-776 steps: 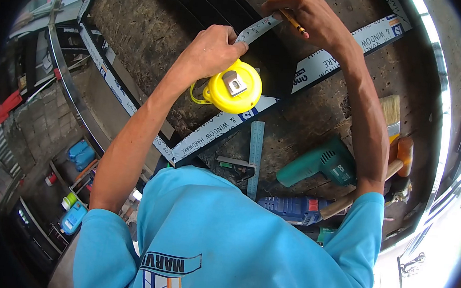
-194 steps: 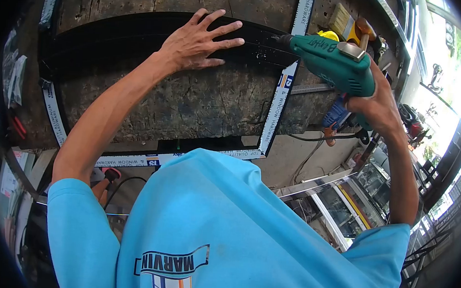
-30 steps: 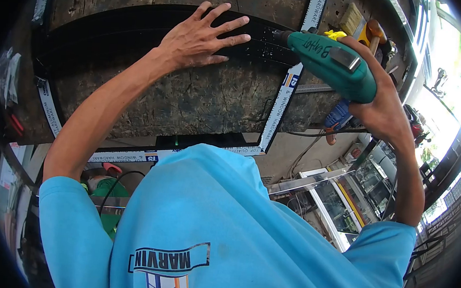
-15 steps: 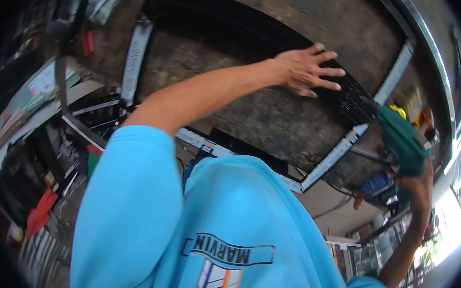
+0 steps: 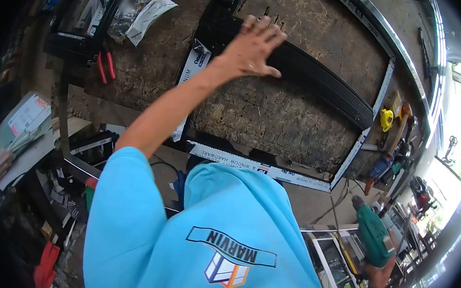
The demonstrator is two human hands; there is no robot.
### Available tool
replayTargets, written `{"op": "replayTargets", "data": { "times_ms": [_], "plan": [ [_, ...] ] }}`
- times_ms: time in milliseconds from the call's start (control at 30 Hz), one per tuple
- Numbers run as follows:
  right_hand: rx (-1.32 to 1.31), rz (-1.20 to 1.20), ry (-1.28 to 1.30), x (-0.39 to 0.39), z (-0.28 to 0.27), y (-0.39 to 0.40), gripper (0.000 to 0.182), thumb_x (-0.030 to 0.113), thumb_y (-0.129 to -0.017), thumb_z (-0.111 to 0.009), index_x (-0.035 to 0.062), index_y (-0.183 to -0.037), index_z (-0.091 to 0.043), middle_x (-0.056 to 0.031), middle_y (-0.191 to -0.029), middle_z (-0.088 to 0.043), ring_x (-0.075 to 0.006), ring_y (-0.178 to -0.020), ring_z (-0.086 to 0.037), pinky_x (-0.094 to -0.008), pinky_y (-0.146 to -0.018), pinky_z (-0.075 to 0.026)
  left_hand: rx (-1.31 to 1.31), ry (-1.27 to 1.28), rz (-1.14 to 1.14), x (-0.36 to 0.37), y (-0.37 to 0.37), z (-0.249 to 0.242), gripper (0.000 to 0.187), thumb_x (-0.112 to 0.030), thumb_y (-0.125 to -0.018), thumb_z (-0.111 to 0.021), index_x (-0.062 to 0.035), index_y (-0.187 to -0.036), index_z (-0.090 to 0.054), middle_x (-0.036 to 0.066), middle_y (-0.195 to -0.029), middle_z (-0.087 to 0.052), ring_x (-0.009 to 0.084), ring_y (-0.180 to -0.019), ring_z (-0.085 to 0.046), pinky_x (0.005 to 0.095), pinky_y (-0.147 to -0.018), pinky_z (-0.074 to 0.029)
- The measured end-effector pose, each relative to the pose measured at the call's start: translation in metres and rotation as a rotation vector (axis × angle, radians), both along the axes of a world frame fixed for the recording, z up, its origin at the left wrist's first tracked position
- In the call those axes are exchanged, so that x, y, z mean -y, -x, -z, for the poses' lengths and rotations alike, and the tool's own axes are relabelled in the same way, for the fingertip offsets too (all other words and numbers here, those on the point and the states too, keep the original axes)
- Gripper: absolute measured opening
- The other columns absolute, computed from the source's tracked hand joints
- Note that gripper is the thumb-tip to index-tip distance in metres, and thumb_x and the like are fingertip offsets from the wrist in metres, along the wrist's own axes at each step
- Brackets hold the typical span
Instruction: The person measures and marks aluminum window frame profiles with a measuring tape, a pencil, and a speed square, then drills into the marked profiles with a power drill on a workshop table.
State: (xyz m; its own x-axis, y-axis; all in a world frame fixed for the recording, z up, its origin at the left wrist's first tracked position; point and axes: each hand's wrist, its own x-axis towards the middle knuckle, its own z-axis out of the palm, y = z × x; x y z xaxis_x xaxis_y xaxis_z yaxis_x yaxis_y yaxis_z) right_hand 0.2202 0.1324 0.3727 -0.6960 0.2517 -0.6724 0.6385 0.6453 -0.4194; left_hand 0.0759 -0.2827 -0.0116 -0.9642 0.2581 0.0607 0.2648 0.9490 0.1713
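My left hand [image 5: 253,49] is open, palm down with its fingers spread, on the left part of a wide black metal bar [image 5: 320,78]. This bar lies across a black window frame [image 5: 276,171] whose sides carry white printed protective tape. At the lower right my right hand [image 5: 380,275] is closed around the handle of a green power drill [image 5: 372,234]. The drill is held off the frame, beyond its near right corner, with the chuck pointing up and left in the view.
The frame rests on a worn wooden workbench [image 5: 243,113]. Red-handled pliers [image 5: 106,67] and a crumpled plastic wrapper [image 5: 149,19] lie to the left. On the right are a yellow tape measure [image 5: 386,119], a hammer [image 5: 403,116] and another power tool [image 5: 383,166]. A long metal profile [image 5: 417,77] runs along the far right.
My right hand has drawn the drill away from the bar's right end, down toward my side. My left hand has shifted left along the bar. The view has turned too.
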Motion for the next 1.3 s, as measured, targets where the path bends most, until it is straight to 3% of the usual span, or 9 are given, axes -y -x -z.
{"op": "replayTargets", "data": {
  "times_ms": [67,200,367,567,867,933,1100,1167,1300],
  "plan": [
    [-0.033,-0.080,0.032,0.058,0.022,0.001,0.094,0.011,-0.049,-0.067,-0.0037,-0.136,-0.037,-0.0158,-0.120,-0.056,-0.0235,-0.109,-0.057,-0.0320,-0.096,-0.042,0.005,0.057,-0.069,0.069,-0.015,0.000,0.108,-0.088,-0.063,-0.045,-0.0203,-0.146,-0.030,0.009,-0.149,-0.031,0.0336,-0.142,-0.012,0.0557,-0.113,-0.001],
    [-0.179,-0.564,-0.006,0.166,0.073,0.038,0.083,0.005,-0.056,-0.062,0.0051,-0.137,-0.042,-0.0158,-0.122,-0.056,-0.0255,-0.113,-0.055,-0.0347,-0.101,-0.039,0.102,0.072,0.001,0.117,-0.013,0.014,0.109,-0.087,-0.058,-0.053,-0.0295,-0.146,-0.028,0.002,-0.152,-0.025,0.0324,-0.142,-0.008,0.0611,-0.112,-0.003],
    [-0.136,-0.678,0.094,0.252,0.103,0.092,0.082,-0.003,-0.059,-0.059,0.0149,-0.137,-0.041,-0.0162,-0.128,-0.053,-0.0285,-0.120,-0.052,-0.0383,-0.103,-0.038,-0.004,-0.148,0.035,0.126,-0.012,0.041,0.099,-0.083,-0.058,-0.059,-0.0372,-0.143,-0.033,-0.004,-0.153,-0.023,0.0291,-0.143,-0.008,0.0530,-0.117,-0.008],
    [-0.128,-0.679,0.056,0.296,0.137,0.128,0.087,0.002,-0.055,-0.060,0.0117,-0.139,-0.040,-0.0132,-0.127,-0.051,-0.0250,-0.114,-0.052,-0.0372,-0.101,-0.041,-0.014,-0.302,0.057,0.129,-0.011,0.045,0.086,-0.070,-0.060,-0.069,-0.0402,-0.136,-0.043,-0.007,-0.152,-0.027,0.0266,-0.143,-0.011,0.0475,-0.119,-0.009],
    [-0.036,-0.683,0.038,0.314,0.165,0.146,0.085,0.003,-0.056,-0.058,0.0123,-0.138,-0.041,-0.0135,-0.129,-0.052,-0.0262,-0.120,-0.051,-0.0399,-0.106,-0.037,-0.066,-0.385,0.073,0.129,-0.012,0.054,0.082,-0.068,-0.060,-0.070,-0.0404,-0.134,-0.046,-0.006,-0.152,-0.027,0.0267,-0.143,-0.012,0.0460,-0.119,-0.010],
    [-0.093,-0.801,0.017,0.316,0.168,0.148,0.083,-0.004,-0.060,-0.057,0.0177,-0.137,-0.040,-0.0162,-0.129,-0.055,-0.0347,-0.116,-0.056,-0.0420,-0.103,-0.041,-0.077,-0.405,0.080,0.129,-0.012,0.055,0.083,-0.069,-0.060,-0.070,-0.0404,-0.134,-0.047,-0.007,-0.152,-0.027,0.0273,-0.142,-0.013,0.0463,-0.119,-0.009],
    [-0.089,-0.808,0.003,0.317,0.169,0.149,0.083,-0.003,-0.059,-0.057,0.0170,-0.137,-0.040,-0.0158,-0.129,-0.054,-0.0346,-0.116,-0.056,-0.0421,-0.104,-0.040,-0.101,-0.433,0.085,0.130,-0.010,0.049,0.083,-0.071,-0.060,-0.069,-0.0410,-0.134,-0.046,-0.007,-0.152,-0.026,0.0285,-0.142,-0.013,0.0480,-0.118,-0.010],
    [-0.082,-0.790,-0.017,0.316,0.168,0.150,0.083,-0.003,-0.059,-0.057,0.0169,-0.137,-0.041,-0.0157,-0.130,-0.054,-0.0345,-0.117,-0.056,-0.0421,-0.105,-0.040,0.039,-0.457,0.134,0.137,-0.005,0.029,0.070,-0.058,-0.065,-0.074,-0.0223,-0.124,-0.060,0.009,-0.145,-0.037,0.0399,-0.139,-0.014,0.0571,-0.112,-0.010],
    [-0.083,-0.775,-0.027,0.313,0.170,0.149,0.086,-0.002,-0.055,-0.059,0.0139,-0.138,-0.041,-0.0145,-0.129,-0.054,-0.0300,-0.117,-0.055,-0.0411,-0.106,-0.038,0.038,-0.455,0.134,0.137,-0.006,0.027,0.071,-0.057,-0.064,-0.075,-0.0220,-0.124,-0.060,0.009,-0.145,-0.038,0.0400,-0.139,-0.016,0.0578,-0.112,-0.011]
  ]
}}
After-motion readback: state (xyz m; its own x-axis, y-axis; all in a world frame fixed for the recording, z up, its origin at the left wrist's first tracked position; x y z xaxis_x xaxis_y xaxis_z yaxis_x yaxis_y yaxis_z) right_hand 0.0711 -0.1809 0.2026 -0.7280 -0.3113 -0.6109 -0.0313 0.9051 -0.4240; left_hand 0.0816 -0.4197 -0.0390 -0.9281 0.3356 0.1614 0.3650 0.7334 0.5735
